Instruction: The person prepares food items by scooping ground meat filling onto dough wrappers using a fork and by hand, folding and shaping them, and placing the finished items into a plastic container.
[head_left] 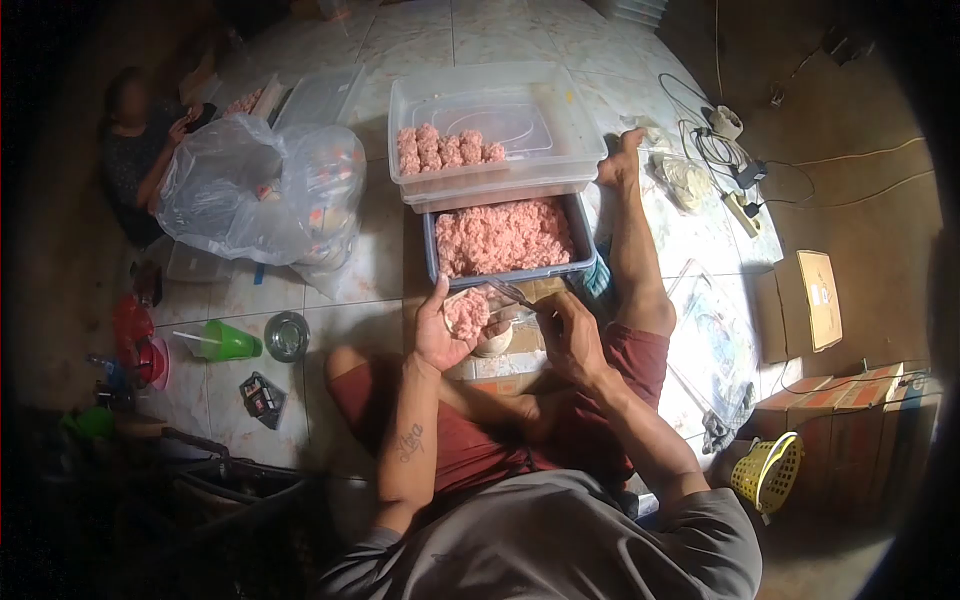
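My left hand [442, 335] is cupped round a pale wrapper holding a lump of pink minced filling [468, 313]. In my right hand [573, 332] is a thin dark utensil [508, 292], its tip close to the filling. Just beyond my hands, a dark tray [431, 240] holds a mass of pink mince [505, 237]. Behind it stands a clear plastic container [495, 88] with rows of pink filled pieces [448, 148] along its near side. A small white round item [493, 342] sits below my hands, partly hidden.
Large plastic bags [225, 180] lie at the left, beside another person [135, 150]. A green cup [232, 340] and a glass dish [287, 336] are on the tiles. Cables with a power strip [741, 218], a yellow basket [768, 472] and cardboard boxes [835, 420] are at the right.
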